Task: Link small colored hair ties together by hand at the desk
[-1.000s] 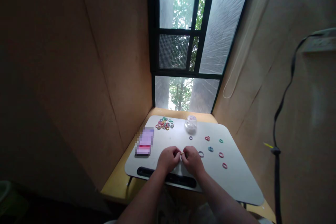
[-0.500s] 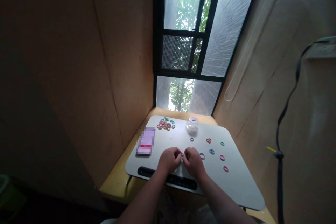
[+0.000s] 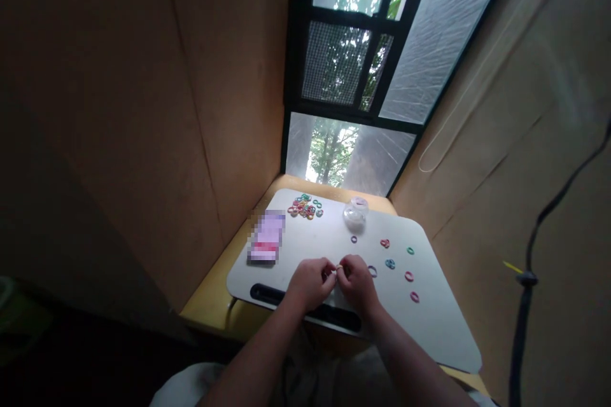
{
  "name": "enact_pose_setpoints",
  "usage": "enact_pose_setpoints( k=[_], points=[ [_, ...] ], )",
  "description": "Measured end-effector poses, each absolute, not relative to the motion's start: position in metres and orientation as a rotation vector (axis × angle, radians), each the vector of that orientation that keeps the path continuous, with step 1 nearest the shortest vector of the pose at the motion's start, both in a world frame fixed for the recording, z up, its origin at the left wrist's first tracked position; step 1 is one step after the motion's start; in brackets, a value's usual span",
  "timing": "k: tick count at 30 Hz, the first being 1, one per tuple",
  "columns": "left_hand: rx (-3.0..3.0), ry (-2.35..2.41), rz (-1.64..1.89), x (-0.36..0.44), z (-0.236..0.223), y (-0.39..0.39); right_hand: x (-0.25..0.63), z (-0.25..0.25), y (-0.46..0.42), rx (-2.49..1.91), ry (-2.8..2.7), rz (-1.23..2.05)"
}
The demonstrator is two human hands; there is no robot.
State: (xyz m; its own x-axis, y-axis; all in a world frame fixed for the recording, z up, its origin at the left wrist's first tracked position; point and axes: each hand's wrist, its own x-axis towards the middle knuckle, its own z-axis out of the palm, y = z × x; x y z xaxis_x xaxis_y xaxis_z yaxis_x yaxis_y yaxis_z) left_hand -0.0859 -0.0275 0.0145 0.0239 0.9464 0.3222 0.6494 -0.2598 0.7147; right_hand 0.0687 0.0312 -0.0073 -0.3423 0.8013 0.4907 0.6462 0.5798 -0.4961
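Over the front middle of the white lap table, my left hand [image 3: 311, 283] and my right hand [image 3: 356, 283] meet at the fingertips. Both are closed in a pinch around a small pale hair tie [image 3: 340, 268], mostly hidden by the fingers. Just right of my right hand lies a purple hair tie [image 3: 372, 271], and a smaller dark purple one [image 3: 354, 239] sits beyond it. Further right are a blue cluster of hair ties [image 3: 390, 264], a red cluster [image 3: 384, 243], a green one [image 3: 410, 250] and two pink ones [image 3: 409, 276].
A heap of coloured hair ties [image 3: 304, 206] lies at the back left of the white lap table [image 3: 439, 324]. A phone [image 3: 266, 238], blurred out, rests at the left. A clear jar [image 3: 355, 215] stands at the back. Walls flank both sides, and a black cable [image 3: 527, 278] hangs right.
The camera view has tilted, so the table sits higher in the picture. My hands stay together at the same spot, with the fingers shifted slightly around the pale hair tie.
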Motion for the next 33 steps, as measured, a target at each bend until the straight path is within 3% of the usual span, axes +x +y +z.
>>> enact_pose_setpoints(
  k=[33],
  points=[
    [1.888,1.721,1.032,-0.0789,0.0226,-0.0207,0.0686,-0.0016,0.0357,-1.152,-2.057,0.299]
  ],
)
